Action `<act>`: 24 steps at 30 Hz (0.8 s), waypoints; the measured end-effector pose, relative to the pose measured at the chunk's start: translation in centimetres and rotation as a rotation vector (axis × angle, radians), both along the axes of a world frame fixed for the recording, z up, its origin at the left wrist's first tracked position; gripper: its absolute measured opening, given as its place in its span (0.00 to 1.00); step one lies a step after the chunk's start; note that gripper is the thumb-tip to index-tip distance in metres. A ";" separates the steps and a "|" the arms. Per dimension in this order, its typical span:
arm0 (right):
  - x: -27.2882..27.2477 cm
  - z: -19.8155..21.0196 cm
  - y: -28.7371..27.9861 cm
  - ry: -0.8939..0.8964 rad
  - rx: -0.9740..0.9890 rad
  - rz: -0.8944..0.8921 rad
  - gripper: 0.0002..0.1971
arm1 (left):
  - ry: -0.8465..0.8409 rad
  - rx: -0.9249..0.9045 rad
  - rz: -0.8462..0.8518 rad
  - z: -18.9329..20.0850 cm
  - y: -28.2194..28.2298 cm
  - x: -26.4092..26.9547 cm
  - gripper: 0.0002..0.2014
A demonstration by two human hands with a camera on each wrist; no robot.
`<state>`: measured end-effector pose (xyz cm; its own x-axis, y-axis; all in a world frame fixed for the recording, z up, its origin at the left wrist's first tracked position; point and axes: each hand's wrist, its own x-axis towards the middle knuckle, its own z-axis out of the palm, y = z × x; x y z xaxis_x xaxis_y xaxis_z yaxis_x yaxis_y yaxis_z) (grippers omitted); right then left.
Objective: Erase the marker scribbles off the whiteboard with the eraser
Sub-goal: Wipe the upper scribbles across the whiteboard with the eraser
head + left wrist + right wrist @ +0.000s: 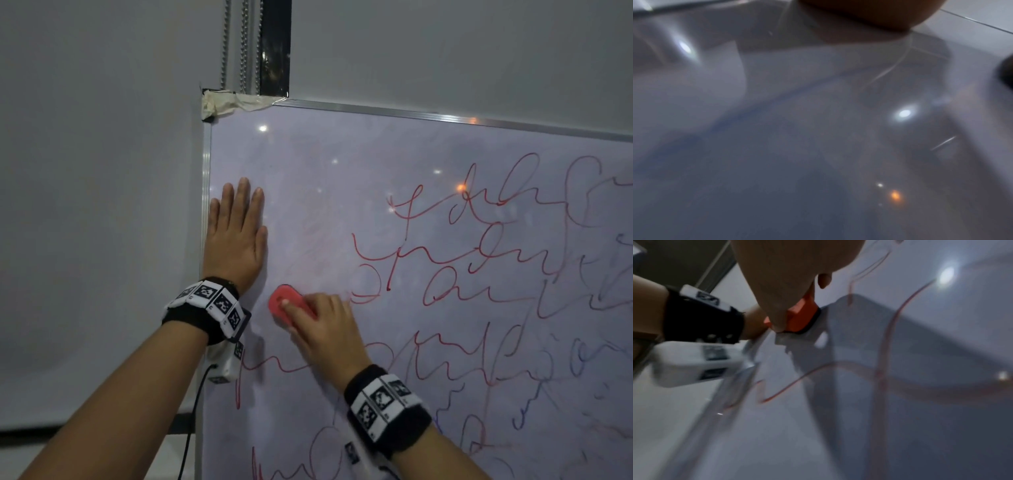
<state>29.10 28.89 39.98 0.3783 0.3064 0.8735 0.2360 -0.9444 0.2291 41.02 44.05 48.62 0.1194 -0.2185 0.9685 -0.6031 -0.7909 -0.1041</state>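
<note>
A whiteboard [308, 178] with a silver frame stands upright before me, its upper left area wiped to faint pink smears. Red marker scribbles [479, 253] cover its middle and right, with more along the bottom. My left hand [236, 236] lies flat against the board near its left edge, fingers straight and pointing up. My right hand [322, 329] grips a red oval eraser [282, 301] and presses it on the board just below and right of the left hand. In the right wrist view the eraser [803, 313] shows orange with a dark felt base, beside red scribbles [888, 331].
A grey wall [96, 205] lies left of the board. Tape [226, 104] wraps the board's top left corner, and bead chains [244, 44] hang above it. A black cable [191, 425] runs down from my left wrist. The left wrist view shows only the blurred board surface [818, 146].
</note>
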 end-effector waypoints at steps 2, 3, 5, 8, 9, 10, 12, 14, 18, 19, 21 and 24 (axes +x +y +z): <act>0.0 1.8 -2.0 -0.055 0.104 -0.044 0.19 | -0.002 -0.009 0.006 -0.1 -0.1 0.0 0.27; 0.2 2.8 -2.6 -0.106 0.191 -0.069 0.19 | -0.005 -0.010 0.010 -0.1 0.0 0.0 0.27; 0.7 3.4 -1.9 -0.162 0.262 -0.074 0.19 | -0.006 -0.007 0.007 0.0 0.0 0.0 0.27; 0.3 -1.6 0.4 -0.039 0.018 -0.008 0.30 | 0.001 0.003 0.002 0.0 0.2 -0.1 0.27; -0.6 -2.9 -0.3 0.026 -0.025 0.003 0.31 | 0.006 0.004 0.001 0.0 0.2 -0.1 0.27; -1.3 -3.1 -1.7 0.076 0.030 0.021 0.28 | 0.009 0.002 0.002 -0.1 0.2 -0.1 0.27; -2.1 -1.3 -6.0 0.025 0.241 -0.016 0.17 | 0.011 -0.006 0.014 -0.2 0.1 0.0 0.28; -2.3 2.6 -9.7 -0.175 0.361 -0.145 0.18 | 0.019 -0.008 0.019 -0.2 0.0 0.1 0.28; -0.8 7.0 -8.5 -0.281 0.567 -0.166 0.22 | 0.034 -0.009 -0.001 -0.2 0.1 -0.1 0.28; -0.3 6.4 -6.8 -0.262 0.509 -0.150 0.22 | 0.037 -0.012 -0.003 -0.2 0.1 -0.1 0.28; 0.1 4.5 -4.7 -0.184 0.314 -0.141 0.22 | 0.044 -0.016 -0.007 -0.1 0.0 -0.3 0.28; -0.3 5.0 -6.7 -0.178 0.272 -0.176 0.22 | 0.037 -0.021 -0.008 -0.1 -0.2 -0.4 0.28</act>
<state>28.78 22.17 44.94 0.2397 -0.0023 0.9708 0.0433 -0.9990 -0.0131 40.66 43.85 48.55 0.1540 -0.1991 0.9678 -0.6122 -0.7881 -0.0647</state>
